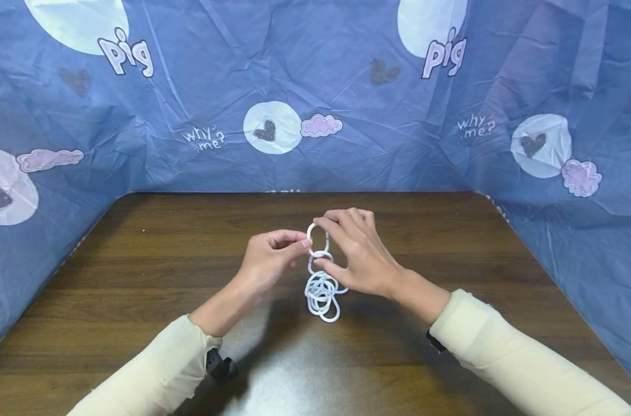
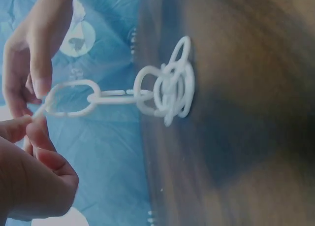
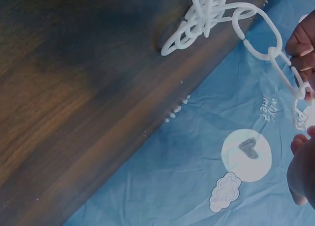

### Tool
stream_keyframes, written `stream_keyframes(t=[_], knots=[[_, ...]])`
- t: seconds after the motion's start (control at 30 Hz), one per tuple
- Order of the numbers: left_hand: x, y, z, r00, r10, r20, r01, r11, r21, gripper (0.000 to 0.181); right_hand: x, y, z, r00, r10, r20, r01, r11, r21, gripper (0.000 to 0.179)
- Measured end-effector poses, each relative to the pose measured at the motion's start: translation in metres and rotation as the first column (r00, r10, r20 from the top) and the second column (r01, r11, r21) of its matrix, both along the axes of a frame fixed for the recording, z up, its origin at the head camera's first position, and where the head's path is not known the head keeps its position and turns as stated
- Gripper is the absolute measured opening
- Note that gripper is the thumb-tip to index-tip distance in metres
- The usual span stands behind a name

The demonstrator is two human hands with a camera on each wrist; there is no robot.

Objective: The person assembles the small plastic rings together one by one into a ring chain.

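A white plastic chain [image 1: 328, 319] hangs upright, its lower links heaped on the tabletop. My left hand [image 1: 266, 260] pinches the top link [image 1: 309, 232] at its left side between thumb and fingers. My right hand [image 1: 359, 251] hovers around the upper links, thumb and index finger spread apart. Its index fingertip lies at or just by the top of that link; contact cannot be made out. In the left wrist view, the middle links [image 2: 118, 100] stretch between the left fingers and the heap. In the right wrist view the right hand [image 3: 302, 174] appears apart from the link.
The brown wooden table [image 1: 138, 289] lies under both hands. Blue printed cloth [image 1: 315, 69] stands behind it and along both sides. A dark device [image 1: 220, 365] is strapped at the left wrist, another [image 1: 436, 341] at the right.
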State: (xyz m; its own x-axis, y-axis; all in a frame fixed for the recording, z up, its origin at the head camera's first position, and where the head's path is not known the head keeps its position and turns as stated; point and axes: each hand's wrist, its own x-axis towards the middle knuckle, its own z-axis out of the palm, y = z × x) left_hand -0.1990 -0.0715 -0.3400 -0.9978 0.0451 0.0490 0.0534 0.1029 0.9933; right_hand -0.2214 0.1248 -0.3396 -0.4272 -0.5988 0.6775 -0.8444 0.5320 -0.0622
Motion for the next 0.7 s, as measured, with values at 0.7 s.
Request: stream_keyframes(t=[0.7], knots=[[-0.016, -0.107, -0.031, 0.917, 0.127, 0.379, -0.054, 0.979, -0.197, 0.019, -0.001, 0.072, -0.017, 0.972, -0.175, 0.158, 0.179, 0.984, -0.013, 0.032]])
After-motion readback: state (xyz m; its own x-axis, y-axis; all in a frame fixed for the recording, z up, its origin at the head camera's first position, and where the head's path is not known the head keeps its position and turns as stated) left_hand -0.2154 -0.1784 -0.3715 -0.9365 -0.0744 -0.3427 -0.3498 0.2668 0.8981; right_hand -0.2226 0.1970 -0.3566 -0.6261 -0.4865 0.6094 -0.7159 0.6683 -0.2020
